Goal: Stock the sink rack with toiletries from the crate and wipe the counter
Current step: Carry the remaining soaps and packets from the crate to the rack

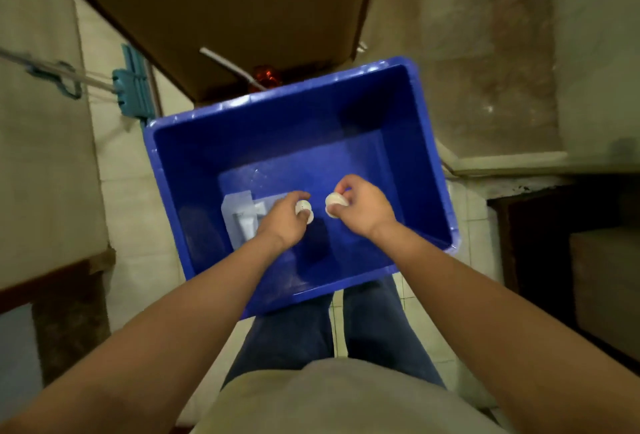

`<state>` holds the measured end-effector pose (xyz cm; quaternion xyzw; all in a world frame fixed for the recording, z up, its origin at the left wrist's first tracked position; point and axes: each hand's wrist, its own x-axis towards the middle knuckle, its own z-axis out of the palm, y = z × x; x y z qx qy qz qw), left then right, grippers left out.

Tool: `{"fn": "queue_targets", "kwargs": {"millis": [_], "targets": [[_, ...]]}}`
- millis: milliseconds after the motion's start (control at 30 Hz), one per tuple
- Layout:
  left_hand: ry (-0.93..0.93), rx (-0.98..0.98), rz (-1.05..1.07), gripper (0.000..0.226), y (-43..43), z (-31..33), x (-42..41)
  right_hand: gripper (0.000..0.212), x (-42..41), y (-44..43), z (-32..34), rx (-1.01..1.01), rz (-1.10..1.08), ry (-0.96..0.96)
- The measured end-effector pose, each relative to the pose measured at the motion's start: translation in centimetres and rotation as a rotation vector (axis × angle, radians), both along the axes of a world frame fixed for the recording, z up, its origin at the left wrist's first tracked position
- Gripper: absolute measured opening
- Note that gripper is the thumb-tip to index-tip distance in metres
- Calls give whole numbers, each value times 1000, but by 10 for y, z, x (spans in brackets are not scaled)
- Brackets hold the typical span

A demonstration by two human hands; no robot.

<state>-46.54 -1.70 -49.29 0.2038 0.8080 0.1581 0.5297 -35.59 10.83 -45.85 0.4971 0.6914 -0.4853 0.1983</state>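
A blue plastic crate (426, 156) stands on the tiled floor below me. Both my hands are down inside it. My left hand (284, 220) grips a small white round container (304, 210) with its fingers curled round it. My right hand (363, 208) pinches a second small white round container (335, 204) a short way to the right of the first. On the crate's bottom, left of my left hand, lies a clear packet with a white tube (242, 217) in it. The sink rack and the counter are out of view.
A brown cabinet or door (225, 0) looms above the crate's far side, with a reddish object (265, 77) and a white pipe under it. A teal mop head (133, 87) leans at the left. A stone ledge (519, 163) lies to the right. My legs stand behind the crate.
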Motion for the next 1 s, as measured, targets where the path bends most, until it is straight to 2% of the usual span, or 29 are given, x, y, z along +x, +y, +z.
{"fn": "queue_targets", "kwargs": {"millis": [133, 300, 467, 767, 1000], "targets": [[-79, 96, 120, 17, 34, 31, 16, 21, 32, 7, 30, 35, -182, 68], [-113, 223, 127, 15, 67, 76, 49, 29, 76, 14, 68, 65, -425, 211], [-143, 335, 128, 13, 77, 112, 93, 27, 130, 9, 108, 49, -660, 311], [-178, 428, -191, 7, 60, 182, 206, 12, 264, -50, 182, 102, -950, 447], [-205, 574, -425, 15, 66, 244, 303, 10, 364, -83, 238, 306, -1138, 512]]}}
